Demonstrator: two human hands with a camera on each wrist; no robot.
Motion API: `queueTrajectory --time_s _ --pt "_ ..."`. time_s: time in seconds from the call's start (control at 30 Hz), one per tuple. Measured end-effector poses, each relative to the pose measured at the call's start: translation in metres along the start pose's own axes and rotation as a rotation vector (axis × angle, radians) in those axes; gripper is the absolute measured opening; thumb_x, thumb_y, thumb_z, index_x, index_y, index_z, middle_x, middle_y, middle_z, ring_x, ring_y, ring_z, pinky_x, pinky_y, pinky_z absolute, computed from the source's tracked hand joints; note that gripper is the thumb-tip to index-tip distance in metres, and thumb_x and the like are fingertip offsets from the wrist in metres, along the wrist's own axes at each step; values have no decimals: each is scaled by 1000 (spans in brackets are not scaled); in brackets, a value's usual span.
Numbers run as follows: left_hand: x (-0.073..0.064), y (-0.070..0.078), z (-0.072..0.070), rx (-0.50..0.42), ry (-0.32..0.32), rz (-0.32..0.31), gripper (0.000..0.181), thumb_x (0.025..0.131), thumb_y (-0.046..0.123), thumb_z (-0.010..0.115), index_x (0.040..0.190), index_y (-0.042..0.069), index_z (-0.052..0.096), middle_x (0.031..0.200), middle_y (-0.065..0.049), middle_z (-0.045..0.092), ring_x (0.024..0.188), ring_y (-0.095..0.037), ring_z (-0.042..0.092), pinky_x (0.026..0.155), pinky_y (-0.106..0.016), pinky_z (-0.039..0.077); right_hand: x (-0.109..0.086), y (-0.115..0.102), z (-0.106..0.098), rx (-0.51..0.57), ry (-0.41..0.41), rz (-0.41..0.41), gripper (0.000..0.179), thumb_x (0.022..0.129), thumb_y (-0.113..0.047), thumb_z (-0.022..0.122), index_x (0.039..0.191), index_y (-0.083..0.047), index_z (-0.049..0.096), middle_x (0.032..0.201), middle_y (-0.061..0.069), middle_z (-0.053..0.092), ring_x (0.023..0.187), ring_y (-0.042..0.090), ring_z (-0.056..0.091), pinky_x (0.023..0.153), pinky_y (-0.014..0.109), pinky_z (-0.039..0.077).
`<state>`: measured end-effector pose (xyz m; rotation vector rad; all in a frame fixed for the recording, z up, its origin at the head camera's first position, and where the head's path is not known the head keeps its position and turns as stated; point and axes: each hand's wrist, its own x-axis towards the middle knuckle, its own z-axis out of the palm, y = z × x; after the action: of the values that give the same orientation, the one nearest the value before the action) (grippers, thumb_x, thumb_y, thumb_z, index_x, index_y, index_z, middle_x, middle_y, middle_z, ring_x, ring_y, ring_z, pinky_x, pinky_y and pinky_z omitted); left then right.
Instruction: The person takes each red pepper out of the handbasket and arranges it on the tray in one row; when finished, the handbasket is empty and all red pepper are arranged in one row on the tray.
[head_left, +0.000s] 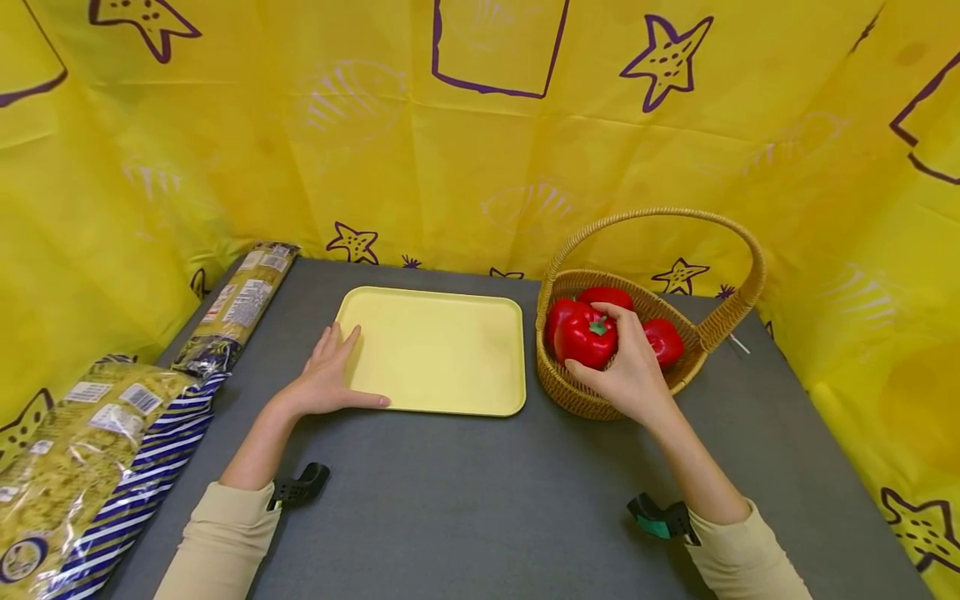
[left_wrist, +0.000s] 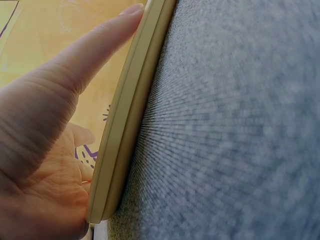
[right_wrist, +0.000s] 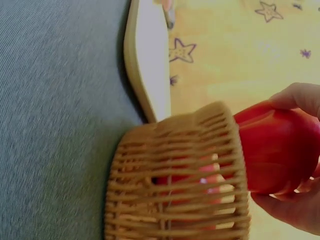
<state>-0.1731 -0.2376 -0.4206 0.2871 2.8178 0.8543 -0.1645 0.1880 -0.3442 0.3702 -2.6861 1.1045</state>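
My right hand grips a red bell pepper with a green stem, thumb on the near side and fingers over the far side. It is at the mouth of a wicker basket with a tall arched handle. More red peppers lie inside, partly hidden by the hand and the held one. In the right wrist view the pepper shows just above the basket rim. My left hand rests at the near left corner of a pale yellow tray, fingers spread and thumb straight along its near edge.
A large bag of pasta and a long narrow pasta packet lie on the left side of the grey table. A yellow patterned curtain encloses the back and sides. A thin white stick pokes out right of the basket.
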Motion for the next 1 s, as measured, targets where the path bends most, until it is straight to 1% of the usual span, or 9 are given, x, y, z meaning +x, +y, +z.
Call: queueTrajectory --time_s 0.23,0.47,0.63,1.0 --pt "0 -2 1 -16 -6 3 129 68 60 81 155 0 6 155 -33 -14 143 -47 -14 107 -70 0 -1 -15 3 31 3 -38 82 71 -19 85 138 -12 39 132 13 47 116 31 49 86 56 51" --pt "1 -3 1 -13 -2 2 129 68 61 80 155 1 6 155 -33 -14 143 -47 -14 107 -70 0 0 -26 10 42 -2 -51 83 70 -21 86 139 -14 39 131 11 49 115 28 51 86 53 51" --pt "-1 -2 0 -18 -7 -7 130 68 61 80 156 1 5 155 -33 -15 143 -47 -15 107 -70 0 3 -33 18 50 -13 -66 85 69 -21 87 139 -13 40 131 10 50 115 28 52 88 52 51" --pt "0 -2 0 -11 5 -7 132 67 61 81 156 1 5 156 -33 -12 143 -46 -13 108 -70 2 11 -41 42 93 -59 -149 81 71 -20 85 138 -12 41 131 10 51 115 26 52 89 50 51"
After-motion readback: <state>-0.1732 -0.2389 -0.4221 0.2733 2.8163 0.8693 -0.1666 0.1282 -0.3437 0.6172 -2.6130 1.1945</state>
